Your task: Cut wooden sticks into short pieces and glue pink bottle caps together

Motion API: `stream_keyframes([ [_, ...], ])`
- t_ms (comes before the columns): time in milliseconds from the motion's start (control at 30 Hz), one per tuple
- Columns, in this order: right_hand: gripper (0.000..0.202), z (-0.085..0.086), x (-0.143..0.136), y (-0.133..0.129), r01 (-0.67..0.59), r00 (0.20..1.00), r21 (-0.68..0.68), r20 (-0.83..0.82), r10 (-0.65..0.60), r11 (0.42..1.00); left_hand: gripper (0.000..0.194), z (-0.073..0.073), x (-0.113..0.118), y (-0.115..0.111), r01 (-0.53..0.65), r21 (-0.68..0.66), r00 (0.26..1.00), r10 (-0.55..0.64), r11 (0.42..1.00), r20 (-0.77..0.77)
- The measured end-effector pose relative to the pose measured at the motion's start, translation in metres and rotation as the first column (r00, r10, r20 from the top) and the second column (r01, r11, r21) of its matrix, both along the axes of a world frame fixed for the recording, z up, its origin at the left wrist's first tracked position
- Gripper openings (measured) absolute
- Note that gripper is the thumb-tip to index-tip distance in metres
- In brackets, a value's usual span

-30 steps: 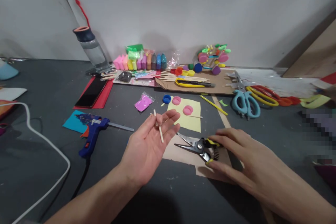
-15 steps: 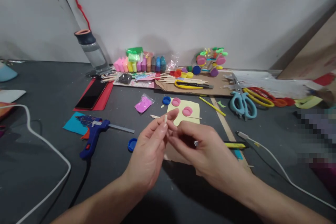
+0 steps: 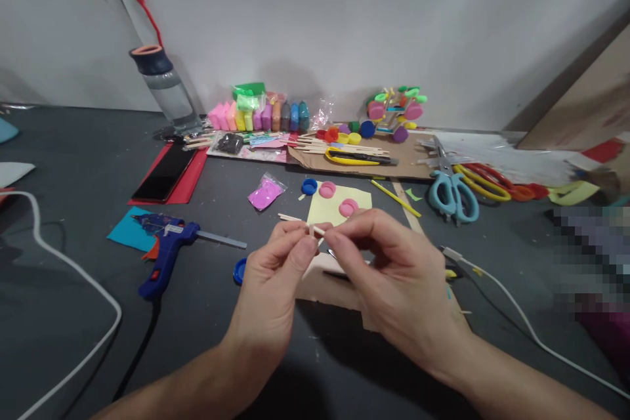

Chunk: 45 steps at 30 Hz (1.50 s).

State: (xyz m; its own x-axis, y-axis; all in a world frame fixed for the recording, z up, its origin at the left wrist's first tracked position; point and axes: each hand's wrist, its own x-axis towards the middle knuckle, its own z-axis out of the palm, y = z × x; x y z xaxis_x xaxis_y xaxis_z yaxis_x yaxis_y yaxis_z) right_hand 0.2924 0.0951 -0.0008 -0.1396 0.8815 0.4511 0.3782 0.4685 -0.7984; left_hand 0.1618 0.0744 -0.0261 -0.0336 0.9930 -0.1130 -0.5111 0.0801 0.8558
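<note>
My left hand [image 3: 275, 282] pinches a short, pale wooden stick piece [image 3: 312, 230] between thumb and fingers. Against it, my right hand [image 3: 394, 269] holds a second pale stick piece [image 3: 319, 232] at its fingertips; the ends of the two pieces meet or nearly meet. Just beyond the hands lies a yellow paper square [image 3: 361, 199] with pink bottle caps [image 3: 348, 208] on it. A blue bottle cap [image 3: 309, 186] sits at its left corner, and another blue cap [image 3: 239, 271] is partly covered by my left hand. Below my fingers is a piece of cardboard [image 3: 325, 292].
A blue glue gun [image 3: 170, 249] with a grey glue stick lies at left, near a phone [image 3: 165, 174] on red paper. A water bottle [image 3: 170, 95] stands at the back. Scissors [image 3: 453, 193] and a white cable [image 3: 512, 302] are at right. Clay packs [image 3: 266, 115] line the wall.
My right hand has raised its stick piece to the one in my left hand. The left hand has tilted slightly, and the camera view has shifted a little.
</note>
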Motion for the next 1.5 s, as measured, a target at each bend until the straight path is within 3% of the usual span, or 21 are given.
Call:
stream_keyframes([
  [100, 0.012, -0.002, -0.003, -0.002, -0.042, 0.998, 0.000, 0.037, 0.042, 0.999, 0.013, -0.001, -0.001, -0.002, 0.009, 0.016, 1.000, -0.009, 1.000, -0.005],
  [300, 0.015, 0.004, 0.006, 0.000, -0.145, 0.942, -0.007, 0.304, 0.141, 0.989, 0.011, -0.002, -0.003, 0.000, 0.004, -0.015, 1.000, -0.004, 1.000, 0.014],
  [400, 0.009, 0.011, 0.010, 0.005, -0.094, 0.966, -0.010, 0.242, 0.093, 0.996, 0.011, 0.000, -0.004, 0.000, 0.050, -0.057, 0.998, -0.048, 0.997, 0.033],
  [533, 0.008, 0.017, 0.014, 0.012, -0.219, 0.966, -0.045, 0.128, 0.223, 0.975, 0.015, 0.004, -0.004, 0.000, 0.179, -0.092, 0.983, -0.175, 0.980, 0.047],
  [633, 0.011, 0.019, 0.017, 0.016, -0.266, 0.962, -0.149, 0.030, 0.273, 0.953, 0.017, 0.008, -0.006, 0.000, 0.273, -0.117, 0.962, -0.269, 0.955, 0.048],
  [767, 0.018, 0.020, 0.022, 0.017, -0.332, 0.943, -0.363, -0.129, 0.305, 0.871, 0.017, 0.010, -0.012, 0.004, 0.449, -0.093, 0.893, -0.447, 0.888, 0.046],
  [867, 0.021, 0.021, 0.024, 0.017, -0.369, 0.930, -0.453, -0.176, 0.324, 0.812, 0.016, 0.010, -0.017, 0.006, 0.481, -0.095, 0.875, -0.484, 0.872, -0.005],
  [1000, 0.010, 0.023, 0.027, 0.018, -0.325, 0.938, -0.364, -0.005, 0.347, 0.873, 0.011, 0.009, -0.019, 0.005, 0.400, -0.134, 0.914, -0.405, 0.907, -0.016],
  [1100, 0.028, 0.025, 0.030, 0.017, -0.341, 0.883, -0.189, 0.272, 0.383, 0.921, 0.015, 0.009, -0.019, 0.004, 0.395, -0.198, 0.919, -0.387, 0.897, 0.078],
  [1200, 0.027, 0.027, 0.032, 0.015, -0.368, 0.824, -0.062, 0.441, 0.357, 0.928, 0.017, 0.010, -0.018, 0.004, 0.399, -0.222, 0.917, -0.385, 0.890, 0.103],
  [1500, 0.021, 0.025, 0.034, 0.016, -0.442, 0.782, 0.051, 0.510, 0.358, 0.895, 0.021, 0.012, -0.021, 0.006, 0.419, -0.106, 0.896, -0.429, 0.902, -0.114],
])
